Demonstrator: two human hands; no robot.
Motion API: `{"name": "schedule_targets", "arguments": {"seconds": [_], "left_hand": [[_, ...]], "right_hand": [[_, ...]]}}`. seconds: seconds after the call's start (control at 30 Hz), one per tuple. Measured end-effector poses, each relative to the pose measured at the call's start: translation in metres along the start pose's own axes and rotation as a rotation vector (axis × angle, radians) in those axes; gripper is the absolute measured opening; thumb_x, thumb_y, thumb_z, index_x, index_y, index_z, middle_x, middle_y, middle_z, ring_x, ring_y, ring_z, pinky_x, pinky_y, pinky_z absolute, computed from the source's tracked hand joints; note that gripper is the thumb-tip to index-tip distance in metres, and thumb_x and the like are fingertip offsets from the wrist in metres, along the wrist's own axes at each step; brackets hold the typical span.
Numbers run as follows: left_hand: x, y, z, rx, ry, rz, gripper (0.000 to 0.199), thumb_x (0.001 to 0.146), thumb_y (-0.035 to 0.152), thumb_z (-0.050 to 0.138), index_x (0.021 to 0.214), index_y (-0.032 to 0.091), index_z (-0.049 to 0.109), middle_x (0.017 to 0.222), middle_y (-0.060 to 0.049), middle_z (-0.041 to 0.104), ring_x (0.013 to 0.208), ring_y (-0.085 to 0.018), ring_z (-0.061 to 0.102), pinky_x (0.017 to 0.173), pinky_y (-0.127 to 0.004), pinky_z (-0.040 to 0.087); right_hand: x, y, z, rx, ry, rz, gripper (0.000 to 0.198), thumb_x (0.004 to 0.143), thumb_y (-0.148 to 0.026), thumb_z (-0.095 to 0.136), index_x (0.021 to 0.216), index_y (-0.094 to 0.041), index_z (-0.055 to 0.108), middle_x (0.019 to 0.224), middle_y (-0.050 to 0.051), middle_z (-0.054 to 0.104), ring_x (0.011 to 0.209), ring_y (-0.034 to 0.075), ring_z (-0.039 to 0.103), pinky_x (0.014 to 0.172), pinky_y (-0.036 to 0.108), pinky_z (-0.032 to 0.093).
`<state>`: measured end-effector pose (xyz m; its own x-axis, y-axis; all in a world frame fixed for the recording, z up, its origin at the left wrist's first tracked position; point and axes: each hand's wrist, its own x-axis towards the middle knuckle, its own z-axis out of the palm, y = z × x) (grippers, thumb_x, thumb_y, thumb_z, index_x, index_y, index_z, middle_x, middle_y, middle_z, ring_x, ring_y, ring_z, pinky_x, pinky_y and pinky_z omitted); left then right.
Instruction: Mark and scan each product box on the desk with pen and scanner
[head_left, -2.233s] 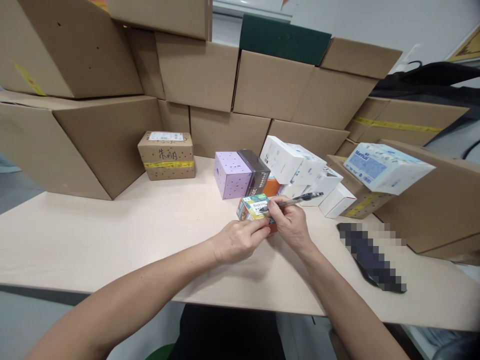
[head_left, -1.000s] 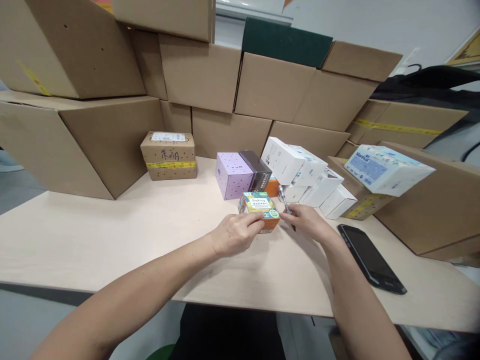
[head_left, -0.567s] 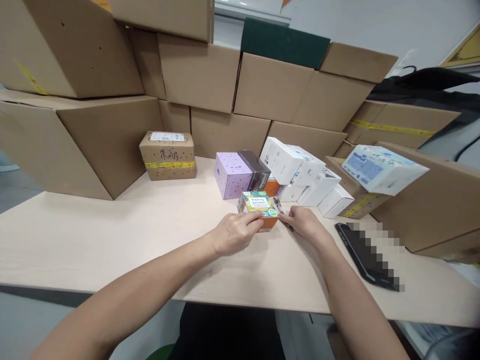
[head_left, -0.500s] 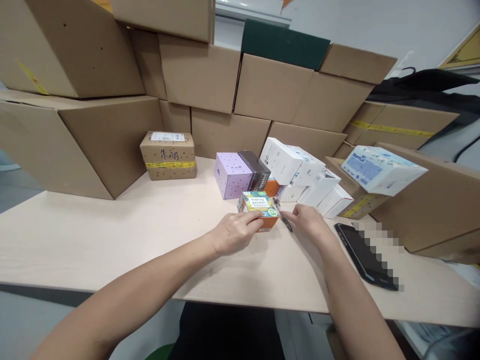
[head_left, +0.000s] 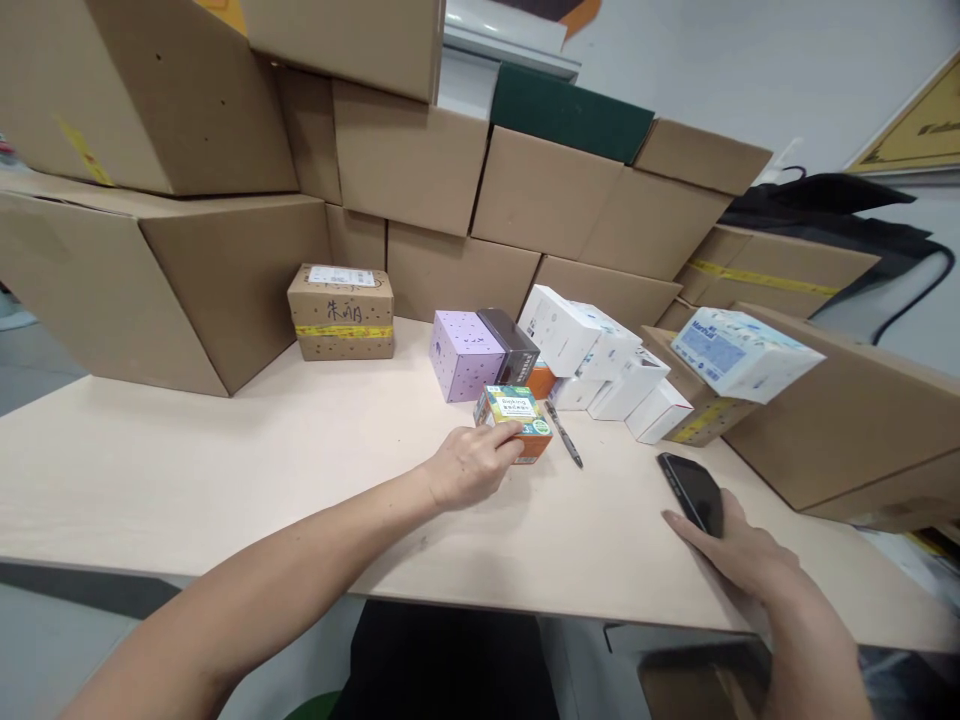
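Note:
My left hand [head_left: 474, 467] grips a small colourful tea-sized box [head_left: 513, 410] marked "Binking", with fingers over its top and front; the box rests on the table. A patterned pen [head_left: 564, 436] lies just right of that box, touched by neither hand. Farther right, my right hand [head_left: 739, 545] is at a black smartphone-like device [head_left: 688, 487] lying on the table. Its thumb is spread to the near left of the device, seemingly off it, and its fingers reach along the right edge. The palm covers the device's lower part.
Behind the small box stand a purple box [head_left: 466, 352], a dark box [head_left: 510, 345] and several white boxes [head_left: 562, 330]. A taped carton [head_left: 342, 312] sits left of them. A tissue pack [head_left: 742, 352] lies atop another carton. Large cardboard boxes [head_left: 435, 270] wall the table's back.
My right hand has left the pen and moved right to the black device. The pen stays lying on the table. My left hand keeps its grip on the small box. The view has shifted slightly.

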<state>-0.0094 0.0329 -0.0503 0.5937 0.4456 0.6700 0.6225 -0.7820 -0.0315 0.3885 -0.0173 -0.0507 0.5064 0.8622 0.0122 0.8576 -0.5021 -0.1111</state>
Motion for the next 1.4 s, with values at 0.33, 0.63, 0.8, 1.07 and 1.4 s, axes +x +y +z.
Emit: {"name": "schedule_targets", "arguments": {"seconds": [0.33,0.63,0.8,1.07,1.4], "left_hand": [[-0.001,0.019,-0.001,-0.219,-0.033,0.083,0.027,0.086,0.016,0.048,0.101,0.016,0.07,0.088,-0.009,0.074,0.07,-0.019,0.068,0.054,-0.028,0.052],[0.013,0.032,0.007,-1.244,-0.165,-0.85,0.037,0.094,0.044,0.055,0.104,0.013,0.071,0.083,-0.007,0.073,0.055,-0.011,0.062,0.055,-0.025,0.052],[0.021,0.033,0.001,-1.934,-0.007,-1.071,0.041,0.098,0.049,0.051,0.109,0.013,0.067,0.111,-0.014,0.07,0.082,-0.014,0.07,0.08,-0.027,0.057],[0.024,0.037,-0.006,-2.158,-0.043,-1.194,0.043,0.103,0.044,0.037,0.108,0.013,0.066,0.111,-0.013,0.07,0.092,-0.015,0.07,0.087,-0.028,0.053],[0.024,0.033,-0.005,-2.2,-0.08,-1.219,0.04,0.103,0.042,0.039,0.105,0.013,0.067,0.103,-0.011,0.071,0.085,-0.015,0.07,0.082,-0.028,0.053]], "right_hand": [[-0.028,-0.034,-0.015,0.087,-0.003,0.007,0.108,0.078,-0.075,0.047,0.155,-0.003,0.025,0.108,0.026,0.07,0.103,0.045,0.067,0.085,0.051,0.052],[-0.079,-0.141,-0.025,0.58,0.314,-0.422,0.099,0.072,-0.068,0.064,0.151,-0.016,0.036,0.121,0.018,0.065,0.107,0.035,0.063,0.091,0.048,0.05],[-0.094,-0.179,-0.002,0.648,0.534,-0.678,0.086,0.08,-0.054,0.066,0.151,-0.017,0.035,0.132,0.019,0.059,0.119,0.035,0.057,0.097,0.053,0.048],[-0.109,-0.172,0.014,0.55,0.608,-0.754,0.084,0.082,-0.049,0.067,0.152,-0.017,0.034,0.125,0.018,0.06,0.112,0.033,0.057,0.093,0.052,0.051],[-0.109,-0.171,0.013,0.557,0.593,-0.768,0.081,0.084,-0.05,0.065,0.152,-0.018,0.033,0.122,0.018,0.06,0.109,0.033,0.058,0.091,0.053,0.052]]}}
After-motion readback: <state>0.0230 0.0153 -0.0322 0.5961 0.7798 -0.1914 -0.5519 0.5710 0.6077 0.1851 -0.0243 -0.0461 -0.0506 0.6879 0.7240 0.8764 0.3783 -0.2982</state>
